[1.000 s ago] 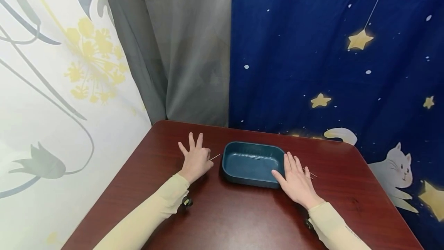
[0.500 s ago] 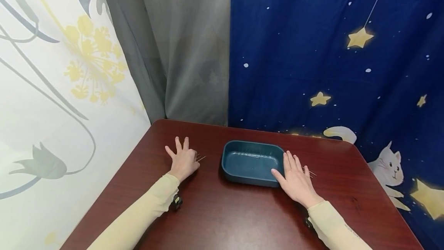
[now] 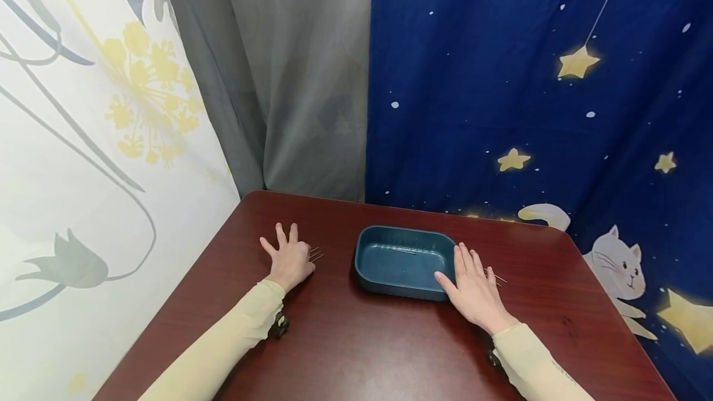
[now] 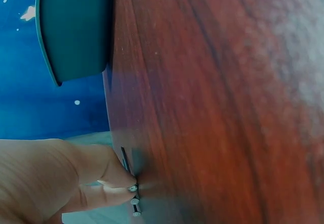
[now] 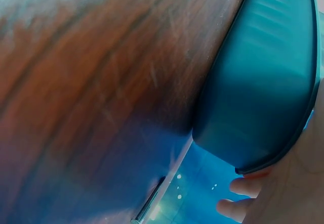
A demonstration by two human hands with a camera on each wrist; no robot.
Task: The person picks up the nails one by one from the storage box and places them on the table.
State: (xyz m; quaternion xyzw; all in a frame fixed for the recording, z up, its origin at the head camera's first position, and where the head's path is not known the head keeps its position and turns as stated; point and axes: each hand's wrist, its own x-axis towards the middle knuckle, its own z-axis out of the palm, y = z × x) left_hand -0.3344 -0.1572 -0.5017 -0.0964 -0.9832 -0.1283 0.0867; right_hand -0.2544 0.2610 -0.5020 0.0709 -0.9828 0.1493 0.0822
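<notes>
A dark teal plastic box [image 3: 409, 289] with rounded corners stands on the table, one thin nail [image 3: 405, 251] lying inside it. To its left, my left hand [image 3: 289, 262] is down at the tabletop, thumb and index finger pinching a slim metal nail [image 4: 133, 188] while the other fingers spread. More nails [image 3: 317, 256] lie right beside those fingertips, their round heads showing in the left wrist view. My right hand [image 3: 473, 289] rests with straight fingers along the box's right rim, thumb over the near corner. Several nails [image 3: 497, 278] lie behind that hand, partly hidden.
The dark red wooden table [image 3: 356, 351] has rounded far corners. Behind it hang a grey curtain [image 3: 317, 110] and a blue star-patterned curtain [image 3: 473, 79]. A white floral curtain [image 3: 111, 203] borders the left side.
My left hand has moved left, away from the box, bringing the nail over next to other nails on the table. The right hand and the box have stayed in place.
</notes>
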